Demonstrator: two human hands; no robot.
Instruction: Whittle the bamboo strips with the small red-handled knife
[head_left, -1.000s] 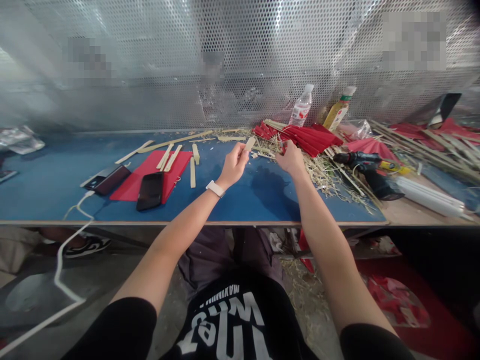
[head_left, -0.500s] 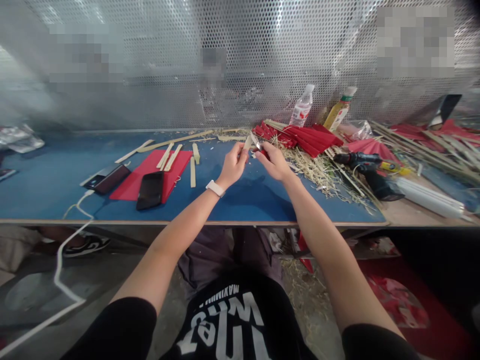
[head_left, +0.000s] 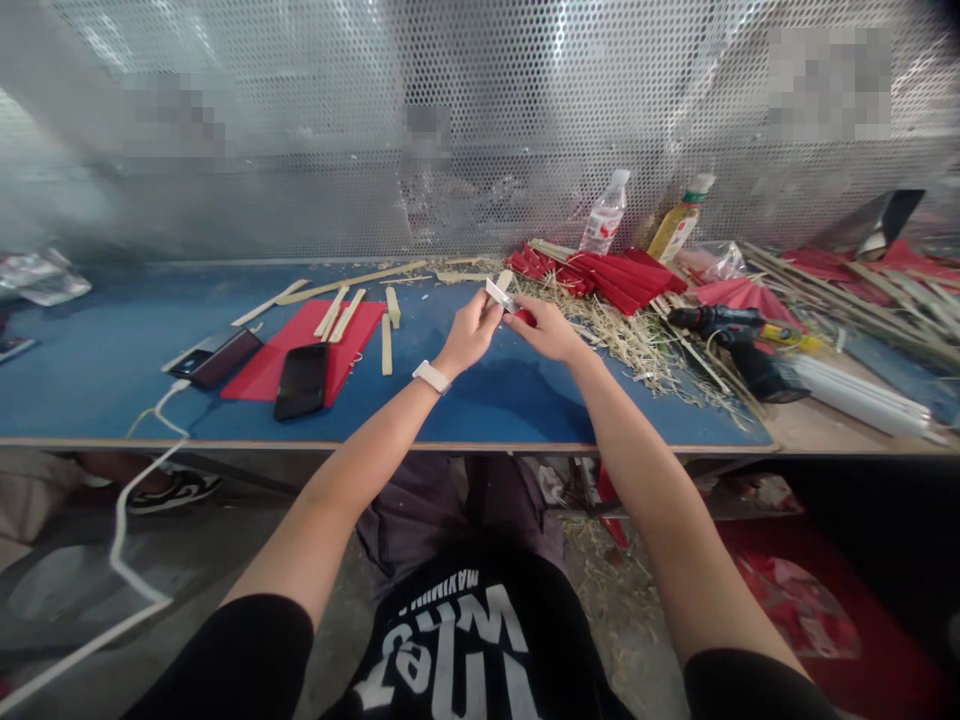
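Pale strip (head_left: 505, 280) juts from left grip (head_left: 470, 328) (knife (head_left: 500, 296) across).

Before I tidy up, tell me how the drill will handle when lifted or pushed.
The drill looks rigid in its hard casing and probably heavy for its size, given its bulky handle. Lying on its side, it seems unlikely to roll.

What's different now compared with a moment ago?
The right hand has moved left, bringing the red-handled knife with a silvery blade to the pale flat strip in the left hand. No grip visibly changed. The black phone stayed put.
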